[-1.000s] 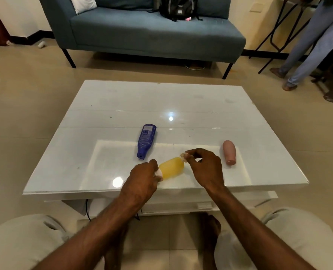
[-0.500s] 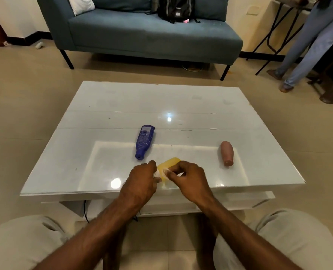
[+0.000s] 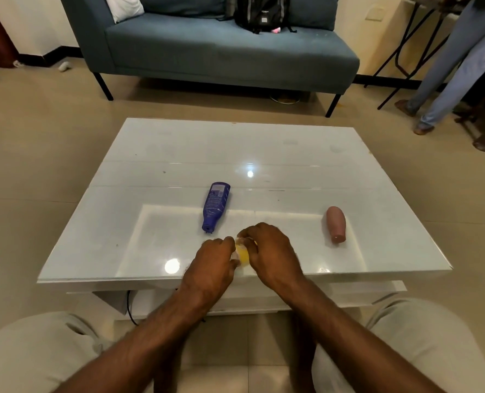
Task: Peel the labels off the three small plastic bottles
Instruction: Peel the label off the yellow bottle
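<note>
A small yellow bottle (image 3: 242,254) sits low over the near edge of the white table (image 3: 235,148), mostly hidden between my hands. My left hand (image 3: 211,268) grips its near end. My right hand (image 3: 272,253) covers its far part with fingers curled over it; whether they pinch a label is hidden. A blue bottle (image 3: 215,205) with a printed label lies on its side just beyond my hands, cap toward me. A pink bottle (image 3: 335,224) lies on the table to the right, well apart from my right hand.
A blue sofa (image 3: 221,52) with a black backpack (image 3: 259,12) stands beyond the table. A person's legs (image 3: 445,69) and a dark metal stand are at the far right. My knees sit below the table's near edge.
My right hand has moved left from the bottle's far tip and now covers most of the yellow bottle. The left hand has stayed on its near end. The other two bottles have not moved.
</note>
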